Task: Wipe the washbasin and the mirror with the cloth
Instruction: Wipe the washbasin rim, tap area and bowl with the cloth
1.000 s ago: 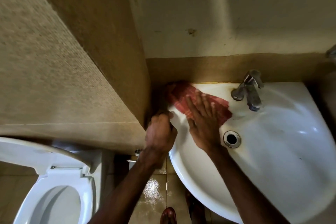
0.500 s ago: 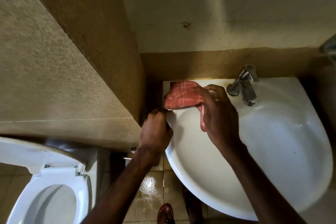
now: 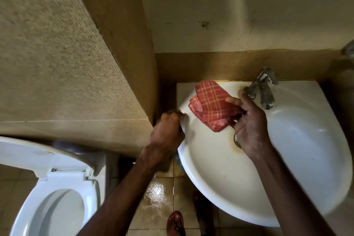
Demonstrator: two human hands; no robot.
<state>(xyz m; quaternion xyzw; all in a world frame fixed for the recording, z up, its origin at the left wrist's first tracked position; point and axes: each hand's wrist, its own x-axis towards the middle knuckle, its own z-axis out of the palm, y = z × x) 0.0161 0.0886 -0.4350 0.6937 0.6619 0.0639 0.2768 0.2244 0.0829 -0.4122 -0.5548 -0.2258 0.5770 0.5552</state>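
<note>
From the head camera, looking down, a white washbasin [image 3: 220,168] sits in the corner of a small bathroom. The right hand [image 3: 249,120] is above the bowl, just in front of the tap [image 3: 262,90]. Its grip is closed on a folded red cloth [image 3: 212,105] with thin yellow check lines. The thumb lies on top of the cloth and the fingers curl under it. The cloth sticks out to the left of the hand, over the back left part of the bowl. It looks lifted off the white surface, but I cannot tell for sure.

The left hand [image 3: 166,136] is curled tight over the left rim of the washbasin, beside the brown tiled wall [image 3: 122,34]. Its grip is closed on that rim.

The drain [image 3: 236,140] peeks out just under the right hand, with a brownish ring around it. The metal tap is a bit blurry.

To the left and lower down is a white toilet [image 3: 57,207] with its lid up. The floor tiles [image 3: 159,197] look wet and shiny. A foot in a sandal [image 3: 175,222] shows at the bottom edge.

No mirror shows in this view. I cannot see any words, labels or brand names on the cloth, tap, washbasin or toilet.
</note>
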